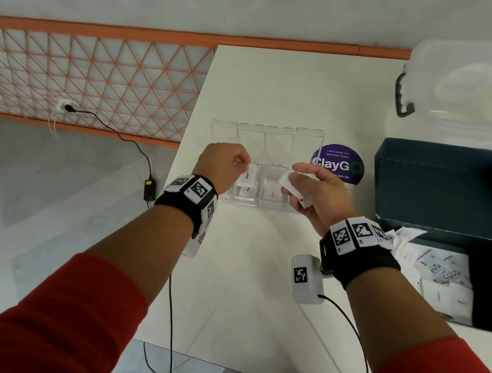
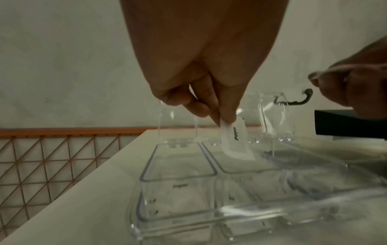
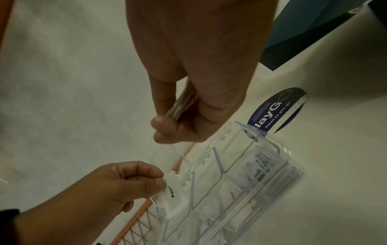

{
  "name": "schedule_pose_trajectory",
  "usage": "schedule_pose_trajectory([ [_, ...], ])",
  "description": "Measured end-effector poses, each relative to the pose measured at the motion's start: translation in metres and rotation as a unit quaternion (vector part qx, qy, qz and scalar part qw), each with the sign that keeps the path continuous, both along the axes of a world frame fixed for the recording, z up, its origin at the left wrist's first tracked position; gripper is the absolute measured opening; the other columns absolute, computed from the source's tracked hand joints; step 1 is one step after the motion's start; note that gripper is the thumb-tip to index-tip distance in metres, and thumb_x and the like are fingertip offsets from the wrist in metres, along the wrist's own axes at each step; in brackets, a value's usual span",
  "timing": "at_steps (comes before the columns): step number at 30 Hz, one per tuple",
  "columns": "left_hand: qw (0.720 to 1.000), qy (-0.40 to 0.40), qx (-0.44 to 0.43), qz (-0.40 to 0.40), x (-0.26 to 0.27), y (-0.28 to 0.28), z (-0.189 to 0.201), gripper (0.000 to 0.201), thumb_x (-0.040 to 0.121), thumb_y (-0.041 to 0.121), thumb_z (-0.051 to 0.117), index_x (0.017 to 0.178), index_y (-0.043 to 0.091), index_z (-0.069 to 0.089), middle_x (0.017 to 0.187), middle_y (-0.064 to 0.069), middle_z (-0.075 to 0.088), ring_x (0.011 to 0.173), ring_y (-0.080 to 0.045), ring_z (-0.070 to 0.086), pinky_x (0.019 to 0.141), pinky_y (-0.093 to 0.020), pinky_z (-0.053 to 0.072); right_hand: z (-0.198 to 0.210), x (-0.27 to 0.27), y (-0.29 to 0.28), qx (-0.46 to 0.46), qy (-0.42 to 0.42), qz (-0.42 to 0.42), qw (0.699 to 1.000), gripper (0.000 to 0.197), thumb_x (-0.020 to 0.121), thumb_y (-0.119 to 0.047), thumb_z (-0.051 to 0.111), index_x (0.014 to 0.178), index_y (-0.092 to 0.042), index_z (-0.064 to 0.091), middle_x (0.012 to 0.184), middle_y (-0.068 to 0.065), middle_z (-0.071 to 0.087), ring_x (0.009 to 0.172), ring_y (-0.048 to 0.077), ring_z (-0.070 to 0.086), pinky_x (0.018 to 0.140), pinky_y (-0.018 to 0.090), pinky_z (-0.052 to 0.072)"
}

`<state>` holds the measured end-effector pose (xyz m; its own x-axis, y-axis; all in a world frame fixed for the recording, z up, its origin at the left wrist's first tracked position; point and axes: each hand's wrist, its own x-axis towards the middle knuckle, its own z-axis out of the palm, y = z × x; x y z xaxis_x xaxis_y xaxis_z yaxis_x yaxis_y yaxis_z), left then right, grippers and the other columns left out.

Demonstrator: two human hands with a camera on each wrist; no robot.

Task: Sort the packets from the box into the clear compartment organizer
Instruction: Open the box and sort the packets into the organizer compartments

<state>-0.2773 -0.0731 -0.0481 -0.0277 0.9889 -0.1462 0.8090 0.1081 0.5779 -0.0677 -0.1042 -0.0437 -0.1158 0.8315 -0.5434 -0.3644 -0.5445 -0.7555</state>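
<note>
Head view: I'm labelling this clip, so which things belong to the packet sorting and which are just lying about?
Job:
clear organizer
dark box
pepper packet in left hand
packets in right hand

Lying about:
ClayGo sticker
lidded plastic tub
power adapter

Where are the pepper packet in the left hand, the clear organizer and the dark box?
pepper packet (image 2: 234, 140), left wrist view, on its printed white face below the pinching fingertips.
clear compartment organizer (image 1: 270, 204), head view, on its near front wall.
dark box (image 1: 448, 191), head view, on the inside of its open lid.
</note>
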Motion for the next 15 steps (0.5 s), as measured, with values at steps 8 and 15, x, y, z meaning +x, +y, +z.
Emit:
schedule_pose_trajectory([
  [8, 0.993, 0.115, -0.012, -0.036, 0.004, 0.003, -0.023, 0.009, 0.089, 0.021, 0.064, 0.092, 0.024, 0.072, 0.092, 0.004, 0.073, 0.094, -0.018, 0.063, 0.092, -0.036, 0.042, -0.003, 0.004, 0.005, -0.010, -0.010, -0.002, 1.000, 0.011, 0.091, 0.000, 0.067, 0.095, -0.010, 0.067, 0.099, 0.012, 0.068, 0.067, 0.023, 0.071, 0.050, 0.023, 0.050],
  [15, 0.976, 0.194, -0.009, -0.103, 0.005, 0.001, -0.037, 0.017, 0.093, 0.028, 0.059, 0.106, 0.028, 0.070, 0.104, 0.004, 0.070, 0.109, -0.017, 0.052, 0.088, -0.029, 0.028, -0.003, 0.000, 0.008, -0.023, 0.020, 0.006, 1.000, 0.015, 0.093, 0.002, 0.058, 0.096, -0.007, 0.068, 0.083, 0.013, 0.071, 0.068, 0.030, 0.069, 0.048, 0.026, 0.050],
])
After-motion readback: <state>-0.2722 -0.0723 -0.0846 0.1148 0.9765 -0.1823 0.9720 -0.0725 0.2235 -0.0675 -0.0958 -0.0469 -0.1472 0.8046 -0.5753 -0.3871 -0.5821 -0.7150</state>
